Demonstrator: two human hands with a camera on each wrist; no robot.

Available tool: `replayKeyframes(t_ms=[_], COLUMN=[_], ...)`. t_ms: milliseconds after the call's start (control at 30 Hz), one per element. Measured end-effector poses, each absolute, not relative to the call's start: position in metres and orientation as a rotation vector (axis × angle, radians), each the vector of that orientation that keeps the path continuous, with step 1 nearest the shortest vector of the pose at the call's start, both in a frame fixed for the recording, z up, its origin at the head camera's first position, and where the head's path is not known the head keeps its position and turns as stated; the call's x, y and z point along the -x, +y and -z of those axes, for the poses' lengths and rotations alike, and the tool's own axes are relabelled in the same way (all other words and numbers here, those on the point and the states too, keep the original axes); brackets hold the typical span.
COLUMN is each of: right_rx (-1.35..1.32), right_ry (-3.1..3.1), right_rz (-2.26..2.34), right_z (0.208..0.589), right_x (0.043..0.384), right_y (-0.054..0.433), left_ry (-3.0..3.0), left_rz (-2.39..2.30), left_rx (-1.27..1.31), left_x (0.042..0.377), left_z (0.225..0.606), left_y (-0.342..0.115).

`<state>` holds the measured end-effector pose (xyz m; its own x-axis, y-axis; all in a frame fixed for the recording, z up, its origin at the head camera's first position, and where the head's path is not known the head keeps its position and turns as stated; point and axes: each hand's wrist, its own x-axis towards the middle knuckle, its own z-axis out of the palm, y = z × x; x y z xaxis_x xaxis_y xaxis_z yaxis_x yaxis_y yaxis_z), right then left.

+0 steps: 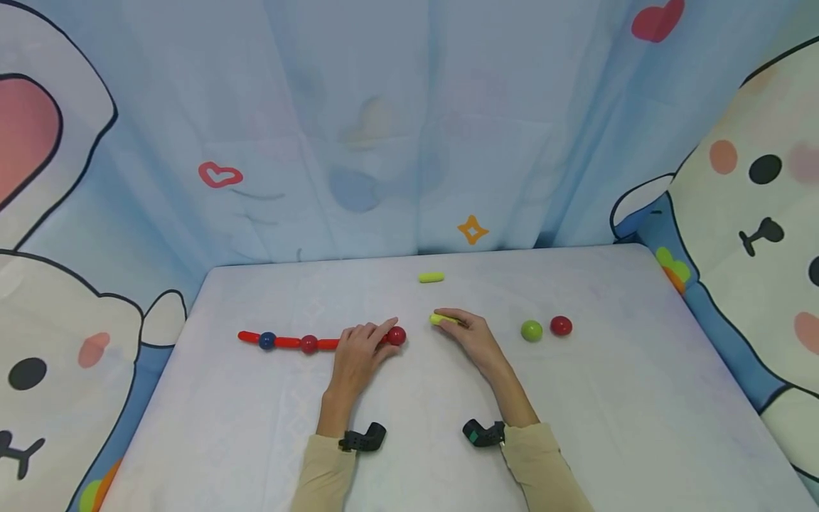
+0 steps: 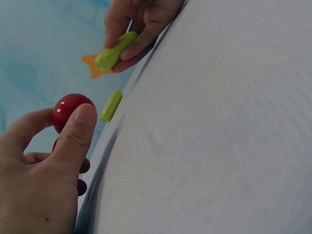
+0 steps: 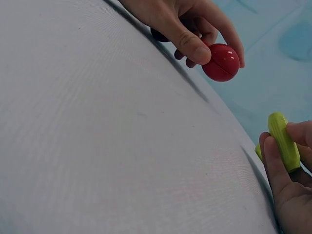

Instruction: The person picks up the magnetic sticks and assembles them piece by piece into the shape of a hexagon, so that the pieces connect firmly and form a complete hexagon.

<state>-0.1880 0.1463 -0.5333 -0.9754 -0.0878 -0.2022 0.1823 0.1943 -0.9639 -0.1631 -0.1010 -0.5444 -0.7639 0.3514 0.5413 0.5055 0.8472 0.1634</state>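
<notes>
My left hand pinches a glossy red ball between thumb and forefinger, at the right end of a row of red rods and balls. Leftward in that row come a red rod, another red ball, a second red rod, a blue ball and a red end rod; the hand hides the part beneath it. My right hand pinches a yellow-green rod with thumb and fingers. This rod points toward the held red ball, with a gap between them.
Farther back on the white-covered table lies another yellow-green rod. To the right of my right hand are a green ball and a loose red ball. A blue patterned curtain hangs behind the table.
</notes>
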Motion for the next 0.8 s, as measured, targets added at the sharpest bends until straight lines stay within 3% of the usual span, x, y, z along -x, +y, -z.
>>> replayKeyframes(t_ms=[800], right_rx=[0.131], right_ry=[2.340], right_rz=[1.751], right_z=[0.531], right_x=[0.183], right_y=[0.133], left_ry=[-2.479], left_rz=[0.409], left_rx=[0.681], left_x=[0.163], left_z=[0.541], left_y=[-0.098])
